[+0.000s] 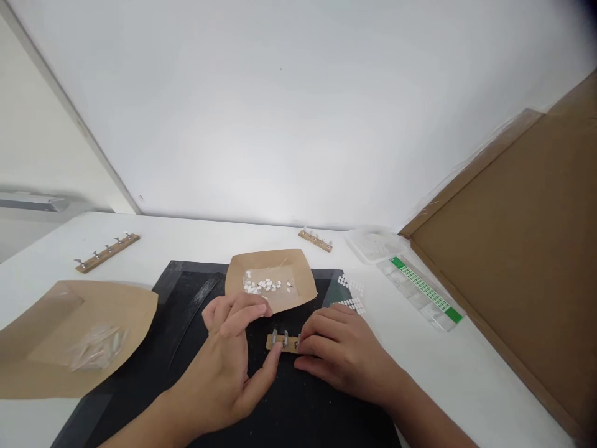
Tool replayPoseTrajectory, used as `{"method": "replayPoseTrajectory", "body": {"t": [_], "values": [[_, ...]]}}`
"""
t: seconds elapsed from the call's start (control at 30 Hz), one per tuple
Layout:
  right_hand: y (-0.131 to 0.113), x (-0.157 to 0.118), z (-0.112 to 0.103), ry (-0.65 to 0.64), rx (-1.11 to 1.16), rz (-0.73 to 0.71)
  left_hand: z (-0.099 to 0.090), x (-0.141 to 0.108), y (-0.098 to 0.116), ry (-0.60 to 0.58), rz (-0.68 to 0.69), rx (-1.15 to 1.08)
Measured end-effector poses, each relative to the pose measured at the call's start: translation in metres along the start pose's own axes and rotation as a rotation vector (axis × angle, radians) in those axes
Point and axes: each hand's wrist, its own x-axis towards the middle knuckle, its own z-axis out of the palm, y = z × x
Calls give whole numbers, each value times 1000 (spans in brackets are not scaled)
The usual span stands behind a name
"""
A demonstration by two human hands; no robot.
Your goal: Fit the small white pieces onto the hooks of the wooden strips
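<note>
A small wooden strip (270, 343) with metal hooks and clear upright pieces lies on the black mat (298, 404). My right hand (342, 348) has its fingers closed round the strip's right end, hiding that part. My left hand (236, 354) is at the strip's left side, its thumb tip by the first clear pieces and its other fingers curled above, apart from the thumb; nothing shows between them. Just beyond the hands stands a brown paper tray (305, 280) with small white oval pieces (268, 285) in it.
A larger brown tray (37, 317) with clear slim pieces (97, 348) is at left. Two more hook strips (108, 252) (316, 240) lie at the back. On the right are white oval stickers (352, 305), a green-and-white sheet (425, 289), a plastic bag (373, 244) and a cardboard box (513, 261).
</note>
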Motion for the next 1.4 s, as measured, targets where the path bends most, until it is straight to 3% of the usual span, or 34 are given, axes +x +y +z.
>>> {"method": "replayPoseTrajectory", "body": {"t": [0.57,0.9,1.17,1.4], "values": [[-5,2,2,-8,-113,-48,7,-2,-7,35,-30,18],[-13,3,5,-49,-186,-6,10,-2,-15,57,-57,44],[-13,7,6,-62,-181,24,8,1,-18,284,-69,-17],[-16,8,6,-57,-209,13,-1,18,-14,393,28,134]]}}
